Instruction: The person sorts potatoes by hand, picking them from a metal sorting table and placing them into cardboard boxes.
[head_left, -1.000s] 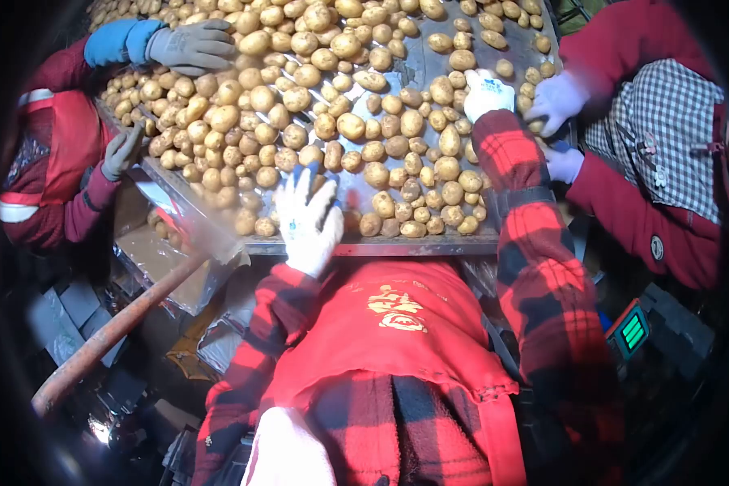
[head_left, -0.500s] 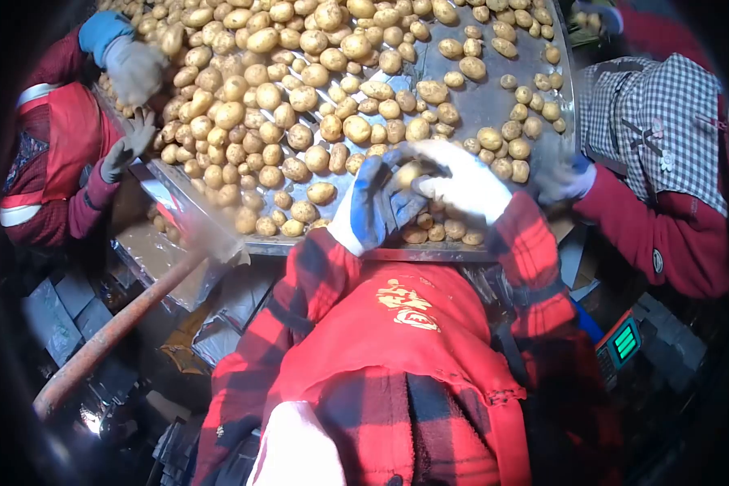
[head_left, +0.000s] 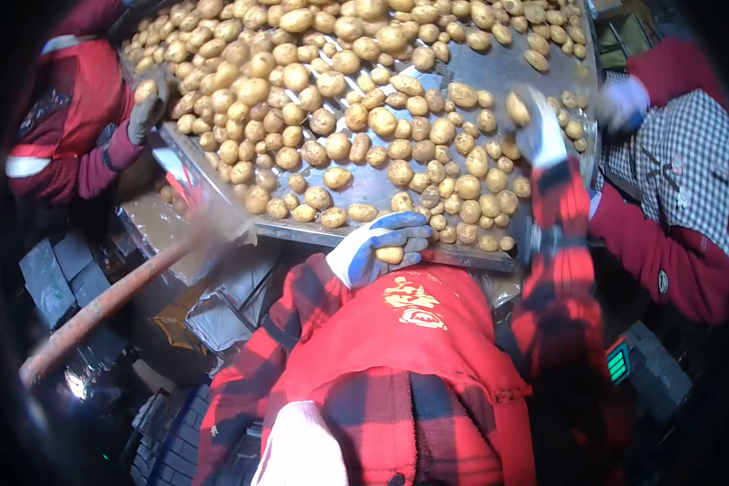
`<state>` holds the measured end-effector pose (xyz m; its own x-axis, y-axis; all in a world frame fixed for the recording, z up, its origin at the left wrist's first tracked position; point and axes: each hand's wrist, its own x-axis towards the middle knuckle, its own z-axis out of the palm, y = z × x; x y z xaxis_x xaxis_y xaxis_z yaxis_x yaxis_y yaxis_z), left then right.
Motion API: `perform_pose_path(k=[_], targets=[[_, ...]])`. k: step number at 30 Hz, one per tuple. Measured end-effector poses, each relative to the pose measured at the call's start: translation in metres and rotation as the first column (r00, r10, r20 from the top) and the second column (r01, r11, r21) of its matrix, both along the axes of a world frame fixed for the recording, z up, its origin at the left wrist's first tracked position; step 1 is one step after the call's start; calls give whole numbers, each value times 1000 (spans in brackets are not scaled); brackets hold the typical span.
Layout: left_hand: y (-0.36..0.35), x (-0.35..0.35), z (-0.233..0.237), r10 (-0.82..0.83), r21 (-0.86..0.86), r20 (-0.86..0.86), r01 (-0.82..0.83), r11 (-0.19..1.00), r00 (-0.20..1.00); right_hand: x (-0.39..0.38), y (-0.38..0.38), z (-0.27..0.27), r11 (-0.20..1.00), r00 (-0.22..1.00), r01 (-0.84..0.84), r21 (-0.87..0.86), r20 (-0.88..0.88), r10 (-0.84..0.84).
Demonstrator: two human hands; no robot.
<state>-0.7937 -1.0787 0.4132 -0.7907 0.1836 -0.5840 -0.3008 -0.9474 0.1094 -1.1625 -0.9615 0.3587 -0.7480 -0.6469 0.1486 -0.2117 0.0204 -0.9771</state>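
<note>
Many yellow-brown potatoes (head_left: 316, 150) cover the metal sorting table (head_left: 494, 73). My left hand (head_left: 373, 239), in a white and blue glove, is at the table's near edge with its fingers curled round a small potato (head_left: 389, 255). Stretched out to the right over the table, my right hand (head_left: 545, 138) wears a whitish glove and is somewhat blurred. A larger oval potato (head_left: 517, 108) is at its fingertips, seemingly gripped. Between my hands a cluster of potatoes (head_left: 467, 188) lies along the near right part of the table.
At the left a co-worker's gloved hand (head_left: 147, 109) holds a potato. Another co-worker's blurred glove (head_left: 624, 104) is at the right edge, near a checked apron (head_left: 680, 154). A rusty pole (head_left: 113, 304) slants at lower left. A lit green display (head_left: 618, 364) stands lower right.
My hands have parted: the right reached forward and right to a potato, while the left dropped to the table edge with a small potato. The view has shifted slightly.
</note>
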Motion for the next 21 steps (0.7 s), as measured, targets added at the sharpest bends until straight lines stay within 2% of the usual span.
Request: perform_pose_path(k=[1, 2, 3, 4, 5, 6, 7, 9, 10, 11, 12, 15, 17, 18, 19, 21], targets=[[-2, 12, -7, 54, 61, 5, -54, 997, 999, 37, 11, 15, 982, 559, 60, -181, 821, 117], [-5, 20, -2, 40, 5, 42, -41, 999, 998, 76, 11, 48, 986, 411, 26, -166, 901, 140], [-9, 31, -1, 55, 2, 47, -55, 998, 997, 107, 17, 48, 992, 393, -105, -64, 914, 100], [-15, 44, -2, 58, 33, 5, -58, 998, 998, 134, 7, 74, 916, 381, -394, 76, 921, 87], [-20, 56, -2, 59, 64, -39, -57, 996, 997, 163, 5, 78, 797, 578, -590, 126, 756, 308], [-26, 66, 7, 93, 96, -68, -86, 992, 993, 193, -10, 90, 633, 711, -696, 338, 444, 545], [-27, 83, 4, 151, 153, -105, -134, 979, 983, 241, -18, 75, 761, 803, -596, 258, 211, 557], [-30, 136, -8, 310, -18, -120, -314, 949, 943, 298, -57, 113, 695, 723, -572, 436, -132, 678], [-32, 156, -2, 177, -754, -275, -327, 570, 945, 331, -70, 114, 806, 772, -503, 314, -258, 582], [-36, 174, 3, -21, -931, -279, -276, -238, 960, 361, -83, 112, 886, 806, -429, 174, -368, 463], [-45, 193, 6, -24, -929, -288, -285, -234, 957, 380, -102, 118, 848, 765, -510, 146, -373, 525], [-86, 254, 14, 415, -951, -60, -178, 253, 908, 440, -138, 138, 723, 671, -686, 81, -313, 672], [-113, 291, 9, 477, -949, -44, -186, 254, 878, 466, -142, 150, 729, 635, -685, -15, -502, 587], [-127, 311, 7, 507, -949, -35, -187, 253, 861, 477, -146, 148, 699, 643, -710, -83, -481, 596], [-142, 328, 4, 537, -949, -27, -191, 251, 843, 503, -162, 133, 700, 642, -710, -80, -480, 597], [-176, 359, -10, 610, -932, -25, -239, 272, 792, 559, -195, 91, 812, 730, -582, -39, -465, 501]])
